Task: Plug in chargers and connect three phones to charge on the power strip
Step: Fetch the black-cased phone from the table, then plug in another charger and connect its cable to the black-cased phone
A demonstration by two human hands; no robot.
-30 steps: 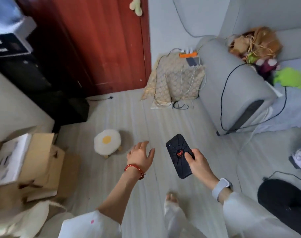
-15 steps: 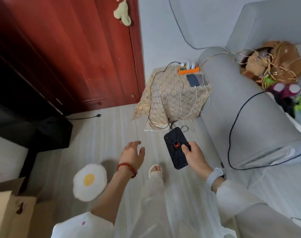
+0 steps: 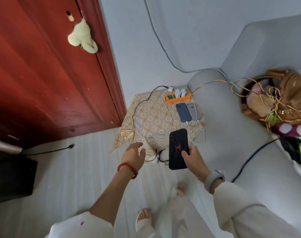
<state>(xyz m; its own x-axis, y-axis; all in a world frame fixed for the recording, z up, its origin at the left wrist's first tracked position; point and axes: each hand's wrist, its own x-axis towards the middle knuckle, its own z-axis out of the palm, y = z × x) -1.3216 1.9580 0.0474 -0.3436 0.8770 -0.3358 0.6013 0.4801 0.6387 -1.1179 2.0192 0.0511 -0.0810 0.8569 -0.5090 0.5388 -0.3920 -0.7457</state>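
Phones number one and two already lie on the cloth-covered stand [image 3: 146, 117]: a blue phone [image 3: 183, 112] and a grey phone [image 3: 194, 111] side by side near its right edge, each with a white cable running from its near end, just in front of the orange power strip [image 3: 177, 99] at the far right corner, where white chargers [image 3: 179, 92] stand plugged in. That grouping keeps the short leads within reach of the sockets. The third, a black phone [image 3: 178, 148] with a red spider mark, is pinched along its lower right side by the right hand [image 3: 194, 158], back upward, hovering over the stand's near edge, probably so its port end faces the loose white cable [image 3: 170, 117] trailing down the cloth. The left hand [image 3: 134, 156] is empty, fingers loosely spread, near the stand's near left corner, likely ready to take that cable.

Compared with half a second earlier, the person has stepped closer: the stand now sits just beyond both hands, and the egg-shaped cushion has left view.
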